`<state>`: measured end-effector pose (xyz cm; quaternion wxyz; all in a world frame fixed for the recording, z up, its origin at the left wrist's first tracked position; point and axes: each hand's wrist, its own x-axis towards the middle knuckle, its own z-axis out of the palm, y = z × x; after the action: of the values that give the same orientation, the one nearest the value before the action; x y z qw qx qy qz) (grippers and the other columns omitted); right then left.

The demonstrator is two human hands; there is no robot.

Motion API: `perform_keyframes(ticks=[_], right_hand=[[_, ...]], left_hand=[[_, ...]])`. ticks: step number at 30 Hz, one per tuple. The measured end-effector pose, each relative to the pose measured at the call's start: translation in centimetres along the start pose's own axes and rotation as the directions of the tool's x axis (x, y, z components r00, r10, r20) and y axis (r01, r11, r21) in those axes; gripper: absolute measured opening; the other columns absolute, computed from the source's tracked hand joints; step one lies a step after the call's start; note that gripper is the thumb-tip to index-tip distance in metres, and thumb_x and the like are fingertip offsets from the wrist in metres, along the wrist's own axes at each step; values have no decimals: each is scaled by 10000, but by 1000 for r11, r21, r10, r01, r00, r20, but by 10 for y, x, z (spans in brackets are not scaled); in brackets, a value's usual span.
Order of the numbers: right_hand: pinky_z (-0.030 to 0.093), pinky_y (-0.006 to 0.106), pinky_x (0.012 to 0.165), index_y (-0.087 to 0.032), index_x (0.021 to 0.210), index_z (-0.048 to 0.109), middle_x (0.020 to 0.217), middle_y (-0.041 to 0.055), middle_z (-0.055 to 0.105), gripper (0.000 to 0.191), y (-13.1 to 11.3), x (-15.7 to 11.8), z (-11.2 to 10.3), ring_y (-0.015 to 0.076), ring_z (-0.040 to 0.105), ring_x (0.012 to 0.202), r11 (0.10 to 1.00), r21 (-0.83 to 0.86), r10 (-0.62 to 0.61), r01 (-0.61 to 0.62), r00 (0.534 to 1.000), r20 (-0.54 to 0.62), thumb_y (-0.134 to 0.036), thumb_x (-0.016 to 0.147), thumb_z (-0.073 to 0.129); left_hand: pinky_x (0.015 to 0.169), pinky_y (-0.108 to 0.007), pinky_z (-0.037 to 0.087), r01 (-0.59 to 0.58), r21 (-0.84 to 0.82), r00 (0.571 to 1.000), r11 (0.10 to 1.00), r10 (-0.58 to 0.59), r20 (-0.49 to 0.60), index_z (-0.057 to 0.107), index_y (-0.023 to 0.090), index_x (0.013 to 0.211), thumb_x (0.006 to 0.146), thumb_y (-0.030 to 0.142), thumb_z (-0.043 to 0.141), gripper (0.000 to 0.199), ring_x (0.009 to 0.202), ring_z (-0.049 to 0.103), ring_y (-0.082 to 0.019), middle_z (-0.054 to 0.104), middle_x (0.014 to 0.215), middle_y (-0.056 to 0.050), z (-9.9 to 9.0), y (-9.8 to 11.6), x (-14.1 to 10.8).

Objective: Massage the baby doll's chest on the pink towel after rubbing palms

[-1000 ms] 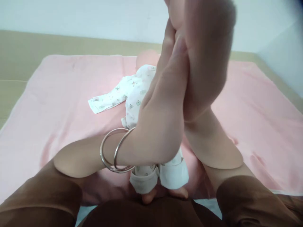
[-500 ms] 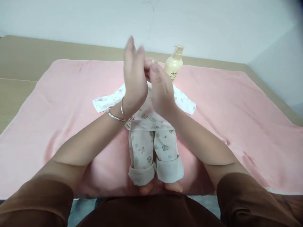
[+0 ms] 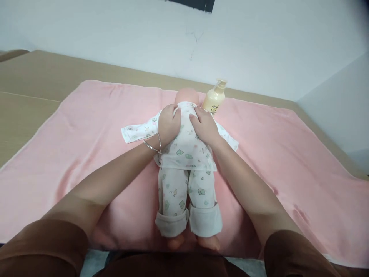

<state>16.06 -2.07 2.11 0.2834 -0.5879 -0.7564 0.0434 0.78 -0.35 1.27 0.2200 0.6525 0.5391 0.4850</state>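
A baby doll (image 3: 187, 154) lies stretched out with its head at the far end and its bare feet toward me. It wears a white printed top and matching trousers with turned-up cuffs; no face shows on the smooth head (image 3: 187, 95). My left hand (image 3: 169, 125), with silver bangles at the wrist, rests flat on the left side of the doll's upper body. Opposite it, my right hand (image 3: 205, 126) lies on the right shoulder area. Both hands are open, palms down, thumbs pointing inward, with printed cloth between them.
Beyond my right hand a pale yellow pump bottle (image 3: 213, 100) stands near the doll's head. A pink blanket (image 3: 95, 154) spreads under everything, slightly wrinkled. It covers a wooden table (image 3: 31, 84) that meets a white wall (image 3: 115, 38).
My hands were raised and close together above the doll, blurred by motion. They have come down and apart onto its upper body, and the head now shows. My view has tilted up slightly.
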Motion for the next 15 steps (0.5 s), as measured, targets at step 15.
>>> perform_keyframes(ticks=[15], right_hand=[[204, 518, 1279, -48, 1528, 401, 1620, 176, 344, 620, -17, -3, -9, 300, 273, 1537, 999, 4, 43, -44, 990, 135, -395, 1015, 373]], left_hand=[[1116, -421, 479, 15, 63, 998, 998, -19, 58, 670, 160, 1136, 872, 220, 439, 356, 1186, 622, -240, 697, 1241, -106, -1, -2, 0]])
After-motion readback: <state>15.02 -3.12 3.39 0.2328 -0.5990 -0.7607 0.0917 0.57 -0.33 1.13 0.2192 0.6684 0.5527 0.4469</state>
